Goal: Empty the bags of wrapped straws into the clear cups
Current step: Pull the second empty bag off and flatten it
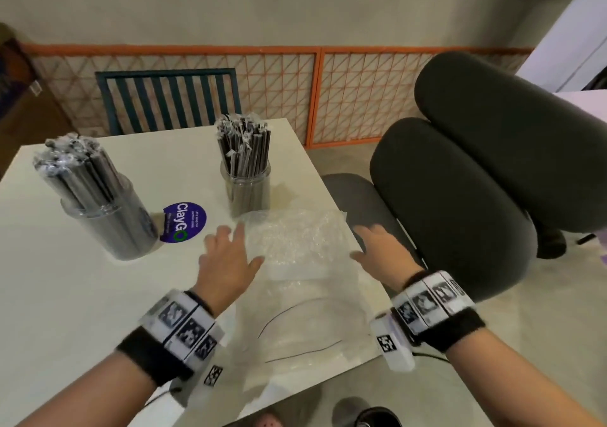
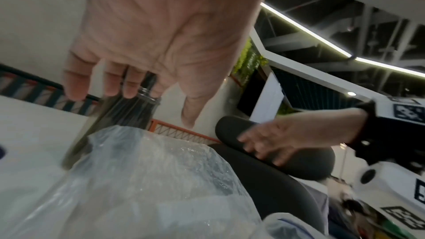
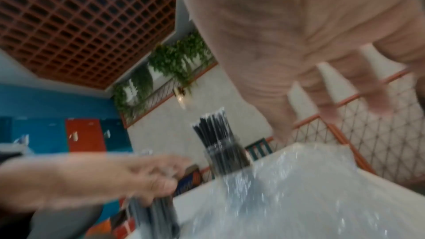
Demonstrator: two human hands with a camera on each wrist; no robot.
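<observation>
Both hands, left hand (image 1: 226, 259) and right hand (image 1: 381, 246), flank the flat bag (image 1: 295, 246), fingers spread, gripping nothing.

The table (image 1: 82, 295) was off-white. The wrapped straws (image 1: 244, 150) in the clear cups (image 1: 245, 193) were black. The round sticker (image 1: 185, 221) was purple with white lettering and a green ring. The mesh fence (image 1: 361, 98) was orange; the slatted chair (image 1: 167, 98) dark teal; the wristbands (image 1: 437, 308) black-and-white patterned.

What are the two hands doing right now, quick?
Left hand: open, fingers spread above the empty plastic bag, holding nothing.
Right hand: open, fingers spread at the bag's right edge, holding nothing.
</observation>
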